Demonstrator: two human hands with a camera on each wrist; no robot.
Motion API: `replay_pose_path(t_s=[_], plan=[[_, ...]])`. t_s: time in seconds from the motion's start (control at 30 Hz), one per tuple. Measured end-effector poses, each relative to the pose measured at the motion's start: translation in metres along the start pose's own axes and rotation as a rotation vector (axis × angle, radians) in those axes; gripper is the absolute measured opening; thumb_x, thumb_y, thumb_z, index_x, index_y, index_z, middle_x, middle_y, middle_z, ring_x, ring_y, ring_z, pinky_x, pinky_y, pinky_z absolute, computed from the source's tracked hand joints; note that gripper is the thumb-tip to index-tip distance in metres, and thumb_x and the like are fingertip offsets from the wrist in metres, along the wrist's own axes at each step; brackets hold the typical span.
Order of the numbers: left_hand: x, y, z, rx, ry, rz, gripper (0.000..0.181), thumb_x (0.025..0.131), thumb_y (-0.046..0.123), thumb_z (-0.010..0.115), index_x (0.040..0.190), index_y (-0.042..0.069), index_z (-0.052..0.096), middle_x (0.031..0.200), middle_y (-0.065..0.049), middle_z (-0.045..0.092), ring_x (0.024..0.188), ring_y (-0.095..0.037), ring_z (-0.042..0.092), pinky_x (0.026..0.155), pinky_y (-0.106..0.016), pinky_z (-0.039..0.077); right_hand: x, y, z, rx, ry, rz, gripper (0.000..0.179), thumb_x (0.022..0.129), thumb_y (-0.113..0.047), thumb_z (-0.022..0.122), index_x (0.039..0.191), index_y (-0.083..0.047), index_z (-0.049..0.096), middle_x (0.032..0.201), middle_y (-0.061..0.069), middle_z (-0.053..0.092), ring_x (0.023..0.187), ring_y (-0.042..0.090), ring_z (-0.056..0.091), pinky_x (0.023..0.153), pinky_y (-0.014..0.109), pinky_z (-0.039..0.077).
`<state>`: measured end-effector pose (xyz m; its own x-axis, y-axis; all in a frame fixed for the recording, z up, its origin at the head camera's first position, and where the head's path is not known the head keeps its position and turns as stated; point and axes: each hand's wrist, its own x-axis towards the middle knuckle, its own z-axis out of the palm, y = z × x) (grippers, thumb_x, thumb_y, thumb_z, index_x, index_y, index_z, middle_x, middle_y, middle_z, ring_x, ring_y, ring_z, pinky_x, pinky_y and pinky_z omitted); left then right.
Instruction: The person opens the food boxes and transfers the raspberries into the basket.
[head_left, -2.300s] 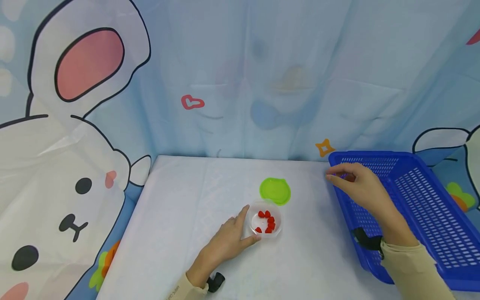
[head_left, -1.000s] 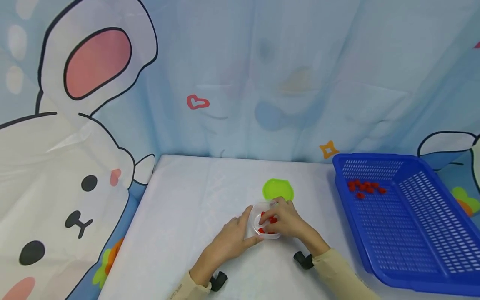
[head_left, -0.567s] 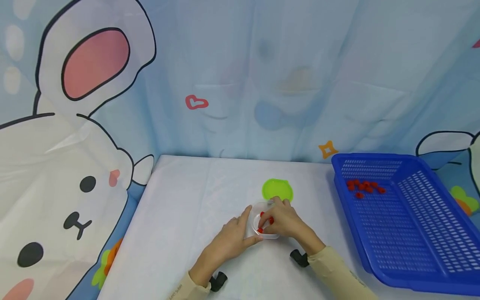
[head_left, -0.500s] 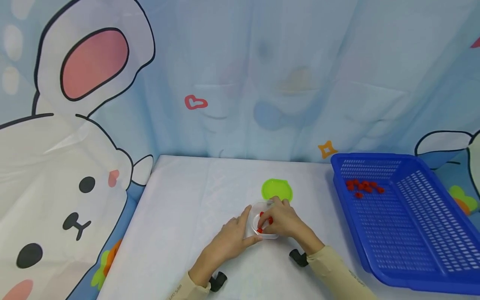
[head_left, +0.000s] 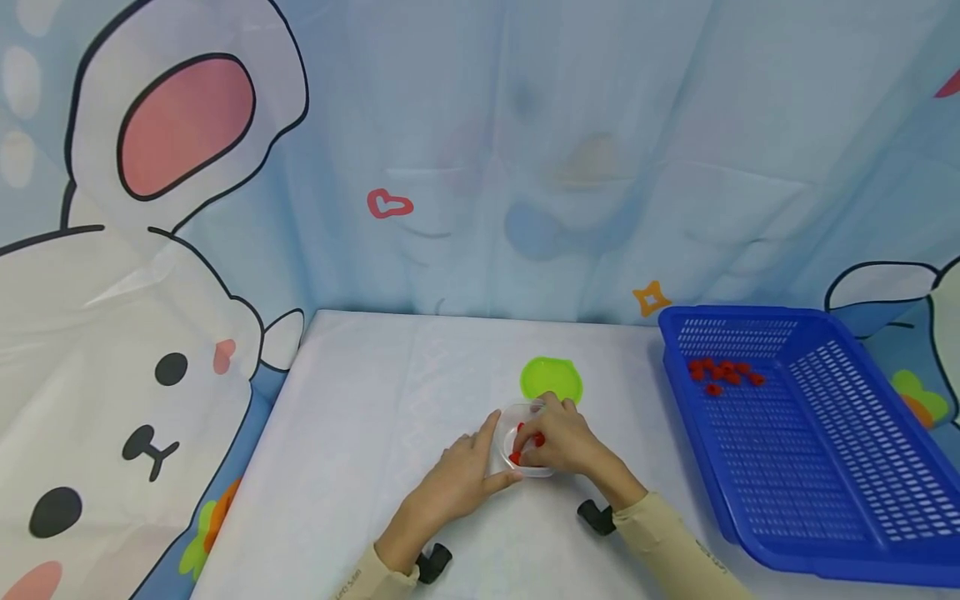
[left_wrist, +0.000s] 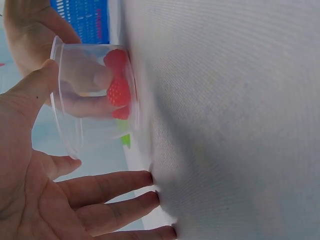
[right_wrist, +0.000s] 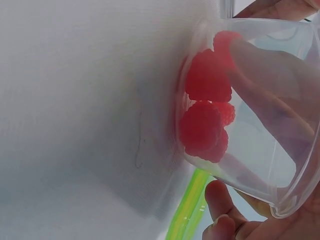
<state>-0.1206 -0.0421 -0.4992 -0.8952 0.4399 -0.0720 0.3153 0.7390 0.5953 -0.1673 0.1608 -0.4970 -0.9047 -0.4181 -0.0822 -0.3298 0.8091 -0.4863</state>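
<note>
White worktop (head_left: 360,417), basket (head_left: 810,467) at its far edge's right end; left hand (head_left: 453,479) grips the cup (left_wrist: 95,132), well in from that edge; right hand (head_left: 558,437) reaches inside, grip unclear; lid (head_left: 551,377) nearer that edge; berries (right_wrist: 207,77) in cup and basket

The cup (left_wrist: 97,129) is thin, clear plastic, smooth and shiny, and you can see right through it. The raspberries (left_wrist: 119,93) in it are bumpy all over. The green lid (head_left: 551,377) looks like bright, smooth plastic, with little shiny spots in the right wrist view. The basket (head_left: 817,467) is hard blue plastic, full of tiny holes. Under the cup lies white cloth (left_wrist: 225,100), dull, with fine threads showing. The curtain (head_left: 480,125) looks like thin, wrinkly cloth. The sleeves (head_left: 678,546) are dull beige cloth with printed letters.
</note>
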Motion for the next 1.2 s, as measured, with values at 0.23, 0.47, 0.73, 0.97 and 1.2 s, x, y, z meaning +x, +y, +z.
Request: replay_pose_path(t_s=[0.23, 0.47, 0.73, 0.97, 1.2], plan=[[0.000, 0.000, 0.000, 0.006, 0.005, 0.017, 0.093, 0.091, 0.054, 0.067, 0.158, 0.005, 0.024, 0.135, -0.021, 0.057, 0.114, -0.036, 0.059, 0.092, -0.052, 0.050, -0.001, 0.002, 0.001, 0.045, 0.016, -0.007, 0.024, 0.076, -0.014, 0.084, 0.074, -0.036, 0.074, 0.121, 0.017, 0.055, 0.108, 0.038, 0.045, 0.079, 0.047, 0.043], [0.000, -0.001, 0.001, -0.001, 0.002, 0.029, 0.093, 0.091, 0.053, 0.067, 0.158, 0.006, 0.023, 0.137, -0.021, 0.056, 0.117, -0.037, 0.058, 0.094, -0.052, 0.049, -0.003, 0.007, -0.003, 0.130, 0.037, -0.069, 0.018, 0.078, -0.013, 0.081, 0.077, -0.030, 0.076, 0.112, 0.011, 0.060, 0.109, 0.035, 0.046, 0.079, 0.045, 0.042], [-0.001, 0.001, -0.001, 0.006, -0.001, 0.017, 0.093, 0.091, 0.056, 0.066, 0.158, 0.007, 0.023, 0.134, -0.020, 0.058, 0.112, -0.035, 0.060, 0.091, -0.049, 0.052, -0.006, 0.013, -0.008, 0.229, 0.047, -0.073, 0.014, 0.081, -0.012, 0.081, 0.081, -0.025, 0.077, 0.109, 0.008, 0.061, 0.121, 0.040, 0.043, 0.089, 0.058, 0.045], [-0.001, 0.001, -0.001, -0.002, -0.007, -0.015, 0.093, 0.090, 0.054, 0.069, 0.158, 0.009, 0.024, 0.131, -0.019, 0.059, 0.109, -0.033, 0.061, 0.089, -0.048, 0.053, -0.011, 0.017, -0.016, 0.310, 0.067, -0.027, 0.012, 0.082, -0.013, 0.081, 0.087, -0.023, 0.078, 0.115, 0.013, 0.057, 0.125, 0.041, 0.039, 0.091, 0.063, 0.041], [-0.001, -0.001, 0.000, -0.010, -0.009, -0.016, 0.094, 0.090, 0.053, 0.070, 0.158, 0.009, 0.024, 0.130, -0.019, 0.059, 0.108, -0.032, 0.062, 0.089, -0.047, 0.053, -0.014, 0.022, -0.022, 0.336, 0.150, -0.041, 0.010, 0.083, -0.013, 0.081, 0.092, -0.018, 0.080, 0.108, 0.009, 0.056, 0.114, 0.034, 0.044, 0.082, 0.050, 0.045]])
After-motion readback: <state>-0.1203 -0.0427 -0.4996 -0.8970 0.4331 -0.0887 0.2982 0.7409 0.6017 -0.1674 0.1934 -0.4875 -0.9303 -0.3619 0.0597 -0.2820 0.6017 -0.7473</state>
